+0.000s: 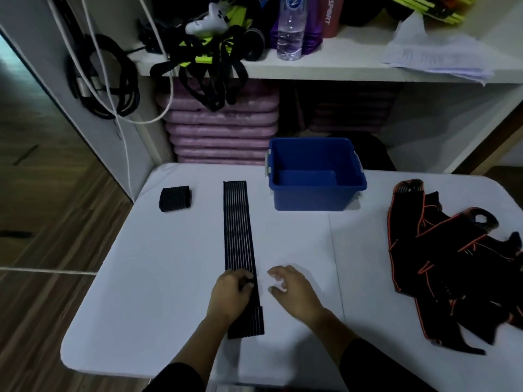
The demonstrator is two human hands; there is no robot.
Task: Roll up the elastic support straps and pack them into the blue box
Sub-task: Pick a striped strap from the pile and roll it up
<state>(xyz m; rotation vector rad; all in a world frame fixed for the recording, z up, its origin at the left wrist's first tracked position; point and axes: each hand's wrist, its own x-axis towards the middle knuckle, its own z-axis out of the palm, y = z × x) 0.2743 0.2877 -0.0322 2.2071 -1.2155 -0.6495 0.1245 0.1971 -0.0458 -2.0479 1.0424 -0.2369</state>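
Observation:
A long black ribbed strap [237, 227] lies flat on the white table [169, 256], running from near the front edge toward the blue box [314, 176]. My left hand [230, 292] rests on the strap's near part, its fingers curled over the left edge. My right hand [291, 290] hovers just right of the strap with relaxed fingers, holding nothing. The blue box stands open at the back of the table with nothing visible inside. A rolled black strap [175, 198] sits at the back left.
A heap of black straps with orange trim [452, 258] covers the table's right side. Behind the table is a shelf unit with purple mats [220, 123], a water bottle [291, 26], tangled black cords [104, 77] and papers [433, 52]. Wood floor lies to the left.

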